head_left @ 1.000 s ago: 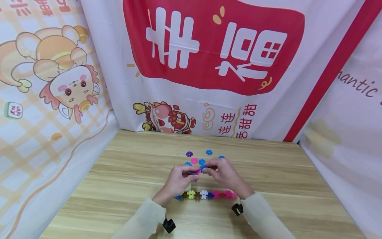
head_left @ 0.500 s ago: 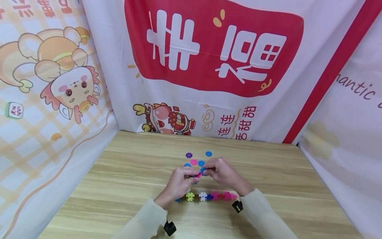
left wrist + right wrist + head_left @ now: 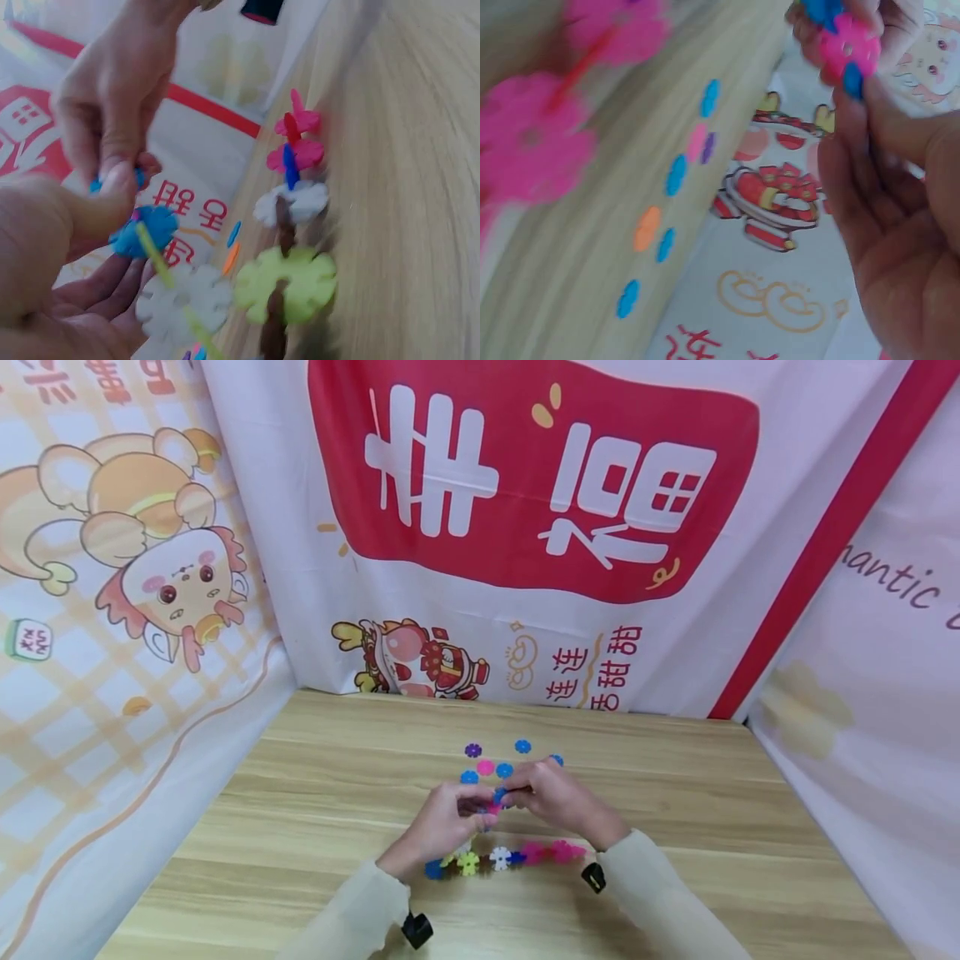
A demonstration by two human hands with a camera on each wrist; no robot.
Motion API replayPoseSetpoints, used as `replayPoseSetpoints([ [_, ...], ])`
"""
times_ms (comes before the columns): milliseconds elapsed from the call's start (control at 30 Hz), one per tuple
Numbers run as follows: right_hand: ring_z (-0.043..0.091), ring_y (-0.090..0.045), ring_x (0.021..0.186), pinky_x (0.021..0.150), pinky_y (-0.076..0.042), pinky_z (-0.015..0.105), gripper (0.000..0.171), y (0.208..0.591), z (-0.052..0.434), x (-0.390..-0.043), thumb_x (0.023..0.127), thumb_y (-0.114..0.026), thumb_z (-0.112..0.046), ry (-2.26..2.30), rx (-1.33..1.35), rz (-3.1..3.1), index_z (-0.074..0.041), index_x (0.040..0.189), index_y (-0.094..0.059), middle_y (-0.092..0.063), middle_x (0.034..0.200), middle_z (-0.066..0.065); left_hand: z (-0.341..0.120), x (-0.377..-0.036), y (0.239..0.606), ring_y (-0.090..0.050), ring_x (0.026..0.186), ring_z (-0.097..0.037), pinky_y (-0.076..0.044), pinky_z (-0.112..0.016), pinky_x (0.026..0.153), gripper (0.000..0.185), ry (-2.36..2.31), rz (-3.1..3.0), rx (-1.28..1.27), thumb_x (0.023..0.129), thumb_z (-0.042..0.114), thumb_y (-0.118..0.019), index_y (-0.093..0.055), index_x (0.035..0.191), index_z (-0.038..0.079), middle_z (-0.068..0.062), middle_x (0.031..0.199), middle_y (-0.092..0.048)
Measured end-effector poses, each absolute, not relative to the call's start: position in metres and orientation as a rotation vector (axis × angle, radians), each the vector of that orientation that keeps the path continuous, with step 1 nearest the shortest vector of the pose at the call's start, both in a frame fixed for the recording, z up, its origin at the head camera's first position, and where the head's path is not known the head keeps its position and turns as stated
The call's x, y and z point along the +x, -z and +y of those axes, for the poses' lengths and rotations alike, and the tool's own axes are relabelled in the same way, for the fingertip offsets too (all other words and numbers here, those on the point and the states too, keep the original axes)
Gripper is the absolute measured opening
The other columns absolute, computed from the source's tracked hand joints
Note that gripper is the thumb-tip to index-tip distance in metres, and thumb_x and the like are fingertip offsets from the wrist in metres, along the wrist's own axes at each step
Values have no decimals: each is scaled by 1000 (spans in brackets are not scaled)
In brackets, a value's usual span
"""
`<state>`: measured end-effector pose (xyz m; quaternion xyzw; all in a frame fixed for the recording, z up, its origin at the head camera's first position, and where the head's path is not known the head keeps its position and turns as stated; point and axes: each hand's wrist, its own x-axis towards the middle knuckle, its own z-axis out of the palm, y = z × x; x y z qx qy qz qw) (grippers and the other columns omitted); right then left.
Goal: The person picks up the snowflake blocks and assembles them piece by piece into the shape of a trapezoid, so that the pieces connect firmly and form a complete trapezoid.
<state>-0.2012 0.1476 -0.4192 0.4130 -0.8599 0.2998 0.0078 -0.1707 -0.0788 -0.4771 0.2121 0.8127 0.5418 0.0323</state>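
Note:
My left hand and right hand meet above the wooden table, and between them they pinch a small cluster of pink and blue snowflake pieces. In the right wrist view the pink piece has blue pieces slotted into it and sits between the fingertips of both hands. In the left wrist view my left thumb presses on a blue piece. A chain of joined pieces, blue, green, white and pink, lies on the table just under the hands.
Several loose pieces lie beyond the hands: purple, blue, pink and more blue ones. An orange one shows in the right wrist view. Printed cloth walls close in the table at the back and on both sides.
Both hands have dropped slightly towards me with the cluster still pinched between them. The chain on the table sits a little further left.

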Motion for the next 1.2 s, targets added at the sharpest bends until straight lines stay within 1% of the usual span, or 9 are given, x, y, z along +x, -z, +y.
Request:
replayPoseSetpoints([
  [100,7,-71,82,72,-60,18,22,425,152,-207,100,-74,-17,-1049,1298,-2794,-7,119,-80,-81,106,5,-90,-170,478,-69,107,-16,-60,-26,95,35,-1642,2395,571,101,25,-74,-70,133,11,-4,122,-73],
  [200,10,-72,87,76,-61,21,24,428,156,-217,101,-73,-22,-1083,1227,-2874,-8,120,-79,-81,110,4,-98,-168,476,-66,113,-18,-58,-31,101,38,-1680,2311,474,102,30,-73,-67,136,14,-2,128,-69],
  [367,10,-72,91,83,-62,24,26,436,152,-237,100,-75,-21,-956,1106,-2978,-4,121,-77,-80,106,2,-103,-166,472,-66,113,-21,-58,-36,100,34,-1778,2241,355,101,35,-73,-67,128,16,-6,126,-68],
  [433,12,-72,93,85,-63,28,27,441,147,-244,100,-75,-18,-898,1103,-2993,-2,121,-76,-79,105,3,-103,-166,471,-66,111,-21,-58,-36,99,33,-1795,2228,337,101,37,-73,-68,126,16,-6,123,-69],
  [567,22,-72,99,91,-63,39,25,450,138,-256,98,-76,-11,-814,1071,-3004,1,120,-75,-78,110,12,-103,-167,471,-66,112,-21,-57,-36,99,35,-1808,2199,323,100,40,-73,-67,125,16,-5,123,-69],
  [667,28,-71,108,98,-61,45,26,454,133,-265,98,-76,-7,-751,979,-3034,2,121,-74,-76,117,17,-102,-168,470,-66,113,-21,-57,-36,100,36,-1814,2190,314,99,41,-75,-67,125,17,-4,123,-69],
  [800,29,-70,114,105,-58,48,29,460,127,-277,98,-76,-9,-670,883,-3069,2,124,-73,-74,123,19,-101,-169,468,-65,113,-21,-57,-36,100,37,-1823,2192,314,98,41,-76,-67,125,17,-4,124,-68],
  [1033,17,-67,95,93,-61,40,13,473,125,-287,97,-78,-14,-601,854,-3121,-5,107,-79,-74,104,8,-100,-172,468,-67,112,-19,-58,-39,99,33,-1779,2265,350,101,44,-71,-69,123,20,-1,121,-71],
  [1200,13,-62,88,88,-59,35,14,476,128,-288,90,-85,-16,-672,801,-3166,-10,96,-74,-71,94,1,-96,-174,471,-67,106,-20,-59,-36,94,26,-1821,2268,290,103,42,-69,-71,118,21,-1,115,-72],
])
